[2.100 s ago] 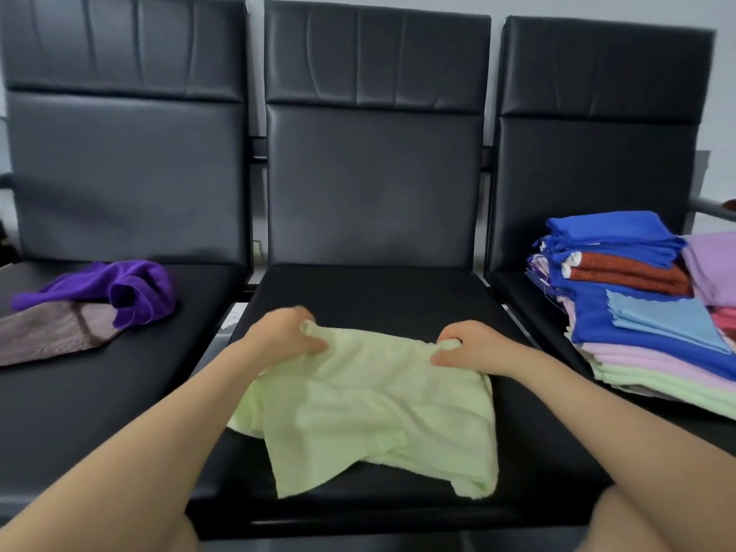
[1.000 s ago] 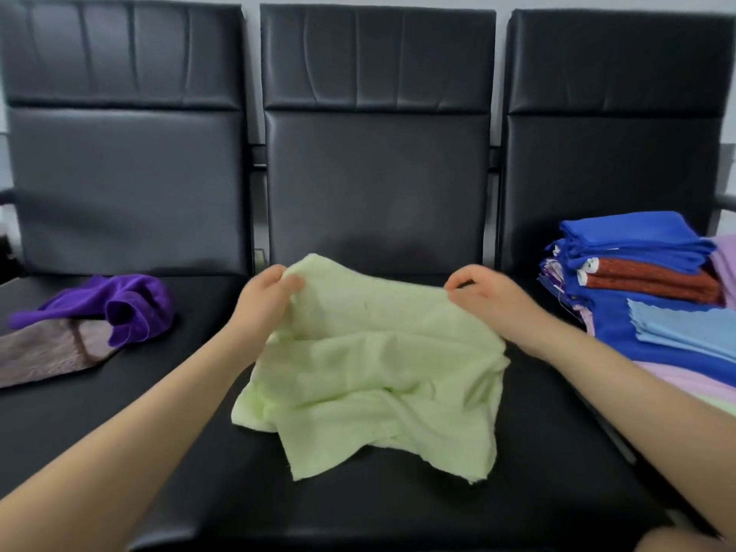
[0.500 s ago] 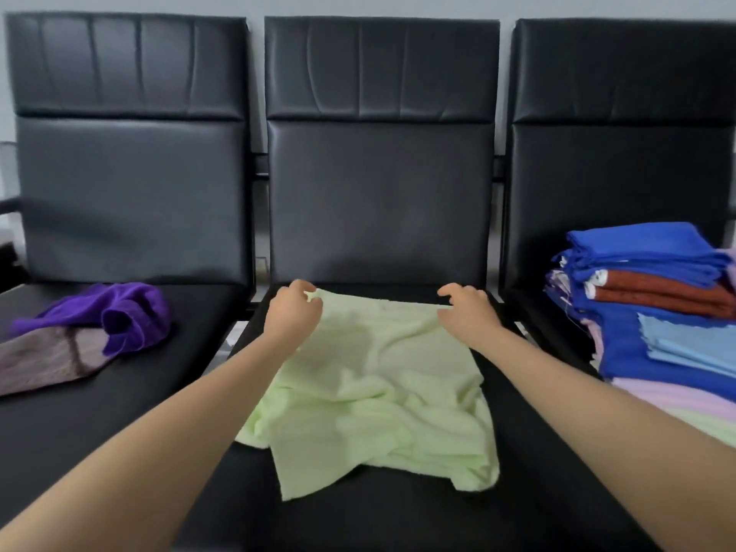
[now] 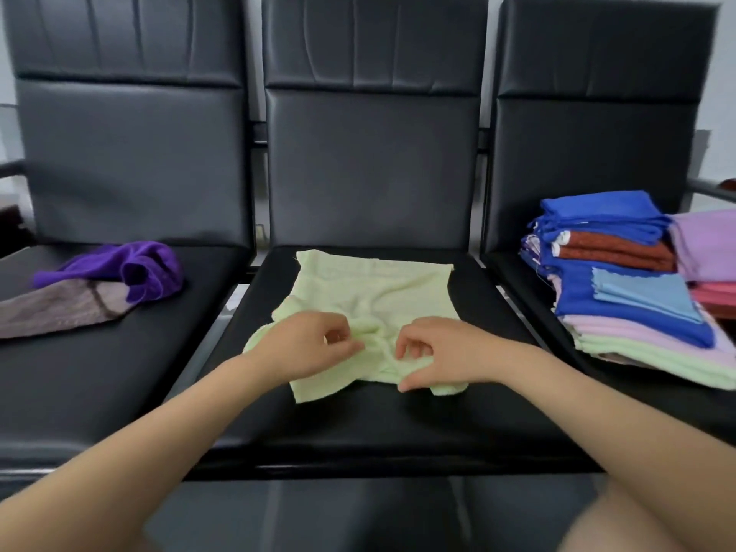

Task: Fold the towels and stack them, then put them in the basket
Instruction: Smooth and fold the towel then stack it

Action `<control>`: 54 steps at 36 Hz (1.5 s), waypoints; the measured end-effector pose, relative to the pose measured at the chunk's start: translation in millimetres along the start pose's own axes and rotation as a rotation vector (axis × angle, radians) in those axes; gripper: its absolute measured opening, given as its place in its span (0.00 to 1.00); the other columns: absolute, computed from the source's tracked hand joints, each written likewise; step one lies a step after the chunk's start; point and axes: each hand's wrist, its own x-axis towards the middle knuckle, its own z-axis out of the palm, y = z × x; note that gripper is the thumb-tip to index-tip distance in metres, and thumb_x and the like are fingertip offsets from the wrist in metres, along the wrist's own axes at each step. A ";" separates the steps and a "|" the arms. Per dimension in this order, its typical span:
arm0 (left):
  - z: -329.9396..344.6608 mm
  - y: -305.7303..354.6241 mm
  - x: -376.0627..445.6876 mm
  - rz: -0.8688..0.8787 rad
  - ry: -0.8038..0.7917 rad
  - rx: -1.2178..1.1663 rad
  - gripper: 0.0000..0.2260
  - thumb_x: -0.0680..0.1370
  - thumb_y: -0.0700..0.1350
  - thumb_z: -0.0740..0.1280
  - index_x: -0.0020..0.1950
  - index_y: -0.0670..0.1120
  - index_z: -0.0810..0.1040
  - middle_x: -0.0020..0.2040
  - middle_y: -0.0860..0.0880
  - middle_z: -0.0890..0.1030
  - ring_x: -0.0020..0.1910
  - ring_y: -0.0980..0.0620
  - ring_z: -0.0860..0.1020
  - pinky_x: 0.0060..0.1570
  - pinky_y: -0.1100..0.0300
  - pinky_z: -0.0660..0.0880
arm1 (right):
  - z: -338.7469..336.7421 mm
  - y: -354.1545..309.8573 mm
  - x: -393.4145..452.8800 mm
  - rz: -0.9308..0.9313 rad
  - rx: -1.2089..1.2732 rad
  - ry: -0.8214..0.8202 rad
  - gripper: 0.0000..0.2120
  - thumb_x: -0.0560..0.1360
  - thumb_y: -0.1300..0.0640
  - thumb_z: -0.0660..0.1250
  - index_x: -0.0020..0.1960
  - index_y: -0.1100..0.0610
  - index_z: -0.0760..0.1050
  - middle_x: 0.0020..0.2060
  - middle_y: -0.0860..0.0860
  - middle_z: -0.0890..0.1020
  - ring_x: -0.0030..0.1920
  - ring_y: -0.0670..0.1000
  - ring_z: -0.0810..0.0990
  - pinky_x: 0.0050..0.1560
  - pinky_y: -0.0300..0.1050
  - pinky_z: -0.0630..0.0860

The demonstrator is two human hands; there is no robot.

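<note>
A pale green towel point(image 4: 378, 286) lies on the middle black seat point(image 4: 398, 424), its far edge spread flat and its near part bunched. My left hand point(image 4: 306, 344) pinches the bunched cloth at the near left. My right hand point(image 4: 442, 352) pinches the crumpled near edge close beside it. A stack of folded towels point(image 4: 621, 280) in blue, rust, pink and green sits on the right seat. No basket is in view.
A crumpled purple towel point(image 4: 131, 268) and a brownish-grey towel point(image 4: 59, 308) lie on the left seat. Lilac and pink cloths point(image 4: 709, 256) sit at the far right. Three black chair backs stand behind the seats, and a metal armrest point(image 4: 713, 191) is at the right.
The towel's far edge was lifted, carried to the back of the seat and laid flat. Both hands then let it go and came back to the bunched near part, close together.
</note>
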 end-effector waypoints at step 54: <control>-11.4 -63.4 86.3 -0.295 0.613 -0.505 0.16 0.81 0.47 0.57 0.47 0.35 0.74 0.38 0.44 0.74 0.37 0.50 0.69 0.39 0.56 0.67 | -48.4 71.6 32.5 0.386 0.575 0.266 0.09 0.77 0.53 0.68 0.46 0.57 0.83 0.43 0.48 0.82 0.45 0.47 0.78 0.46 0.41 0.72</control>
